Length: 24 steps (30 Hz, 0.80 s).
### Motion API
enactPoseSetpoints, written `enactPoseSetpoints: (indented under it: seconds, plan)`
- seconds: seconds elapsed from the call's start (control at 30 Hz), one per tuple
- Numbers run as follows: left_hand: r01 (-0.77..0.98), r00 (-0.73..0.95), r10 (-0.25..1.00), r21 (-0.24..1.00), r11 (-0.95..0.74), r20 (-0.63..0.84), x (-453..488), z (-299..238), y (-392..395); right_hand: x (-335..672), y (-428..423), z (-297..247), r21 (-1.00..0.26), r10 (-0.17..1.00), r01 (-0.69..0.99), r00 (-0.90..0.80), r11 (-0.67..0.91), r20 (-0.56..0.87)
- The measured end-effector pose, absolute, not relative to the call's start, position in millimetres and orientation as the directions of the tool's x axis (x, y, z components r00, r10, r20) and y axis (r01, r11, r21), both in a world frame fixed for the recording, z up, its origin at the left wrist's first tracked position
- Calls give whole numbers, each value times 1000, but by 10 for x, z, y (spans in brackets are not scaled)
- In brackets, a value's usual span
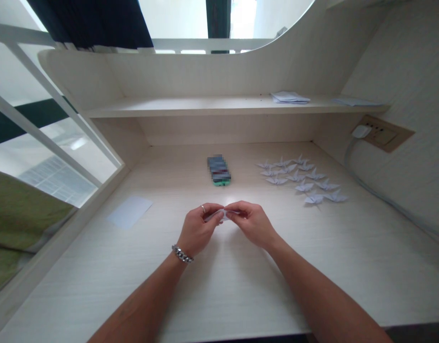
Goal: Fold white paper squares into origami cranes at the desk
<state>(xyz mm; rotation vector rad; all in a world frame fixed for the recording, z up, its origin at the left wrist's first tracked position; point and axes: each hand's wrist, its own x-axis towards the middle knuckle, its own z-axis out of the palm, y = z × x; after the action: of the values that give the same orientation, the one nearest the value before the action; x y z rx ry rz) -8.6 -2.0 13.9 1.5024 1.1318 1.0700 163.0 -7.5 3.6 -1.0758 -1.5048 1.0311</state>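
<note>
Just above the middle of the desk, my left hand (199, 226) and my right hand (253, 224) meet over a small folded white paper (224, 216). Thumbs and fingertips of both hands pinch it from either side, so most of it is hidden. A ring and a chain bracelet are on the left. Off to the right lie several white paper cranes (296, 176) in loose rows. A flat sheet of white paper (129, 212) rests on the desk at the left.
Beyond my hands lies a phone (219, 170) with a blurred screen and a green edge. A shelf (205, 105) crosses the back, bearing a stack of papers (289, 97). At right, a white plug (361, 131) with a cable (376, 193) sits in the wall socket. White bars (44, 124) border the left.
</note>
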Motion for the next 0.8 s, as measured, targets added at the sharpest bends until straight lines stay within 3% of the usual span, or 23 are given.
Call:
enactPoseSetpoints:
  seconds: [0.2,0.37,0.8]
  plan:
    - [144,111,976,969,-201,186,-91,71,13,1601,-39,-49,-967,970,82,-54,242,238]
    - [201,120,963,944,-260,240,-76,76,1,1624,-39,-35,-963,965,94,-105,251,241]
    - [240,190,965,945,-224,180,-82,97,-5,1645,-31,-25,-974,964,76,-178,211,195]
